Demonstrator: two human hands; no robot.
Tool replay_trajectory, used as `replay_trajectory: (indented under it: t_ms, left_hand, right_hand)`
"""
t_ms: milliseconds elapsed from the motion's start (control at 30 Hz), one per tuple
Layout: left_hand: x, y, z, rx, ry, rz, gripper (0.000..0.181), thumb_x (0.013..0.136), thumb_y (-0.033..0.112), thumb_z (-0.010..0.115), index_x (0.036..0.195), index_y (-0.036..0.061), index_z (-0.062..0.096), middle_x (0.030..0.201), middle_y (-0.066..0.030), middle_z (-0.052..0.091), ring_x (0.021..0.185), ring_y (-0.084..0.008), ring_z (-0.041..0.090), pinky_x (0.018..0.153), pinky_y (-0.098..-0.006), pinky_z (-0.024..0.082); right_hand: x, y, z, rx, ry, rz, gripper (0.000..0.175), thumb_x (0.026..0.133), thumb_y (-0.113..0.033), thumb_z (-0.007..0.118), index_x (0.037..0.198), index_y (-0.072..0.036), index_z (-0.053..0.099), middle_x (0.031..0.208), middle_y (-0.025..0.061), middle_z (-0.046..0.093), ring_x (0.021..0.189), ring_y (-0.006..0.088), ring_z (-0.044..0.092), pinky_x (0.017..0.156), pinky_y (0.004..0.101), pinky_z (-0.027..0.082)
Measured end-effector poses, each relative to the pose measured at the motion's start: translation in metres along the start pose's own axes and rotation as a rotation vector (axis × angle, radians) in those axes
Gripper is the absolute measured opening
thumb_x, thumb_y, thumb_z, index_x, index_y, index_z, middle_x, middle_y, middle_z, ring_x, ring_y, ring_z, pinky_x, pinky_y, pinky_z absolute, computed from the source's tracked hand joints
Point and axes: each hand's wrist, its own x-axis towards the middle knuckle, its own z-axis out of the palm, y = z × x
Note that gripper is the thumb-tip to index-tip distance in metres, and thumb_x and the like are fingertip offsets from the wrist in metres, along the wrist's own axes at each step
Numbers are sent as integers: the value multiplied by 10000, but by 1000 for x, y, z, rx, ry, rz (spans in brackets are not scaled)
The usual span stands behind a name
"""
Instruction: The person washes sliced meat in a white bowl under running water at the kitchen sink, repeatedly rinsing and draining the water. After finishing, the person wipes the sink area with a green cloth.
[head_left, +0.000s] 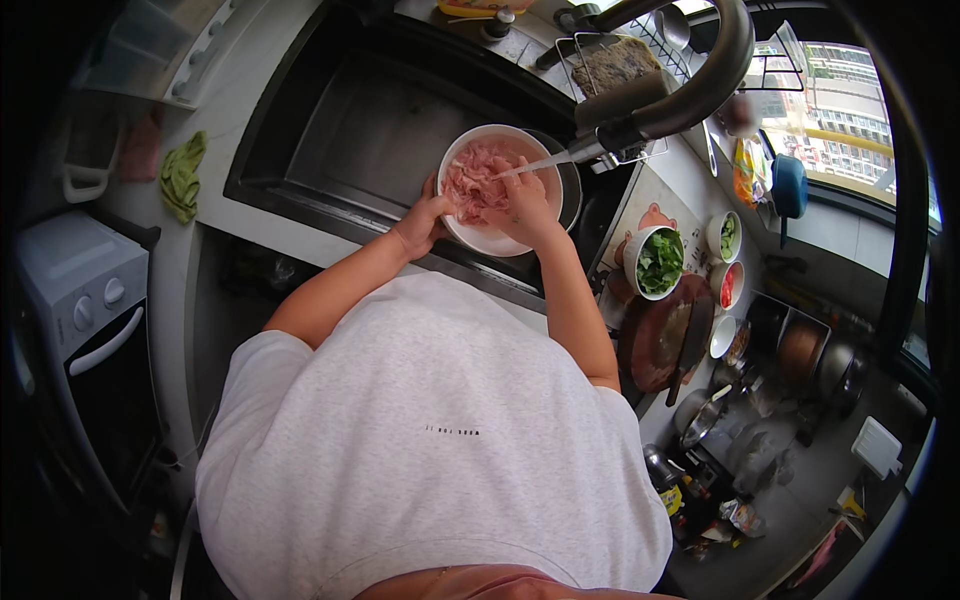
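Observation:
A white bowl (501, 246) holds thin slices of raw meat (474, 184) in pinkish water, over the right part of a dark sink (360, 127). My left hand (424, 223) grips the bowl's left rim, thumb on the edge. Inside the bowl, my right hand (527, 202) rests in the water against the meat, its fingertips partly hidden. A stream of water falls from the dark faucet (600, 146) onto the meat beside my right fingers. Behind the bowl, the rim of a round dark pan or basin (574, 180) shows at the right.
Right of the sink stand a bowl of green leaves (660, 261), small bowls of sliced cucumber (726, 236) and red pieces (727, 285), and a round wooden chopping board (652, 337) with a cleaver (694, 337) on it. A green cloth (182, 178) lies on the left counter.

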Motion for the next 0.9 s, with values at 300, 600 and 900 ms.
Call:
replay_trajectory:
  t_ms: [300,600,900]
  left_hand:
    - [-2,1,4,34,63,1,847,733,182,588,1494,249,222,1349,-49,453,1207,-214,505,859,-403,548]
    - [-7,5,7,-17,53,5,814,744,192,590,1482,231,246,1353,-50,463,1188,-204,530,816,-355,568]
    - [-5,5,6,26,29,6,816,744,181,587,1482,230,241,1345,-53,471,1185,-197,540,819,-363,576]
  right_hand:
    - [36,-18,28,155,112,32,449,764,-122,666,1207,-122,597,1187,201,618,1111,363,596,862,453,500]
    - [-3,12,-4,348,-23,32,476,789,-112,620,1256,-49,556,1151,219,613,1117,397,551,986,443,433]
    - [20,-10,43,-143,274,64,834,618,-356,836,1372,-203,514,1416,189,462,1263,445,460,981,562,429]
